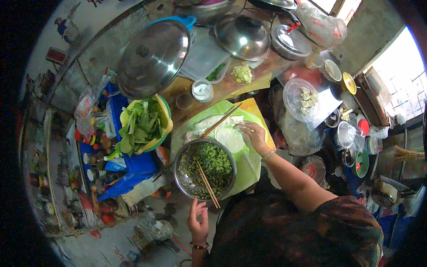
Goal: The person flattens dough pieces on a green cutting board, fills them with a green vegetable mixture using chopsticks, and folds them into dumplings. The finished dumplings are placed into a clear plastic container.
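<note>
My right hand [255,134], wearing a bracelet, bends its fingers down at whitish dough bits on a green plastic sheet [248,167]; whether it grips any is hard to see. Beside it lies a round dough wrapper [230,139]. Behind that stretches a long dough roll [210,122], with a thin wooden rolling pin [222,120] slanting across. My left hand [199,218] is empty, fingers apart, its fingertips at the near rim of a steel bowl [176,177]. Chopped green filling [217,160] lies in the bowl, and a pair of chopsticks [207,185] leans in it.
Folded dumplings [307,100] sit on a round plastic lid [290,108] at right. Leafy greens [141,125] fill a yellow basket [166,115] at left. A glass jar of white powder [202,90], chopped vegetable [243,73] and a large pan lid [153,60] stand behind.
</note>
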`<state>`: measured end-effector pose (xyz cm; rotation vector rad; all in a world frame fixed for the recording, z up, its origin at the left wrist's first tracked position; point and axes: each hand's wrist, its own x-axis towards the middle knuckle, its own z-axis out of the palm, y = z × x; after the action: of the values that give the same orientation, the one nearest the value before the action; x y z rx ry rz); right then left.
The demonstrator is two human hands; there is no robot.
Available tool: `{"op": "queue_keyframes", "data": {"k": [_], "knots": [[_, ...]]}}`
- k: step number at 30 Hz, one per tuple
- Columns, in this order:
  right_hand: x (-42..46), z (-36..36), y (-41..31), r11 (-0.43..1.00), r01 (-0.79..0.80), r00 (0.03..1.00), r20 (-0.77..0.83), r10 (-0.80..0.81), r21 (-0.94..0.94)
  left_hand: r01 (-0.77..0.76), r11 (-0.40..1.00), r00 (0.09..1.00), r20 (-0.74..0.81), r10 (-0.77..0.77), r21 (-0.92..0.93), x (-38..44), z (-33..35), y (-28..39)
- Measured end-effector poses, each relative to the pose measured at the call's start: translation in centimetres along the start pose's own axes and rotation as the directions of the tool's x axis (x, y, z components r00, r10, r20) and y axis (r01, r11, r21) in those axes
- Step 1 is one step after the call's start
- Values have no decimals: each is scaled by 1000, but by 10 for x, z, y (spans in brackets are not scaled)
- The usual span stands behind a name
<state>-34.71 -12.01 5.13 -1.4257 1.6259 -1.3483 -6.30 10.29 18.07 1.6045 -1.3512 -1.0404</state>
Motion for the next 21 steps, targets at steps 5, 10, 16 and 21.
{"op": "queue_keyframes", "data": {"k": [5,10,16,21], "knots": [[5,-4,-14,987,96,995,37,-92,-128,38,994,999,-38,-34,100,-7,1,6],[4,-3,31,961,227,974,41,-223,-156,88,993,996,-23,-87,79,-1,21,12],[28,-86,29,931,-213,937,-209,281,297,43,997,998,-51,-40,59,5,49,43],[42,-216,73,952,-296,840,-452,300,82,-96,987,995,29,93,127,8,65,49]]}}
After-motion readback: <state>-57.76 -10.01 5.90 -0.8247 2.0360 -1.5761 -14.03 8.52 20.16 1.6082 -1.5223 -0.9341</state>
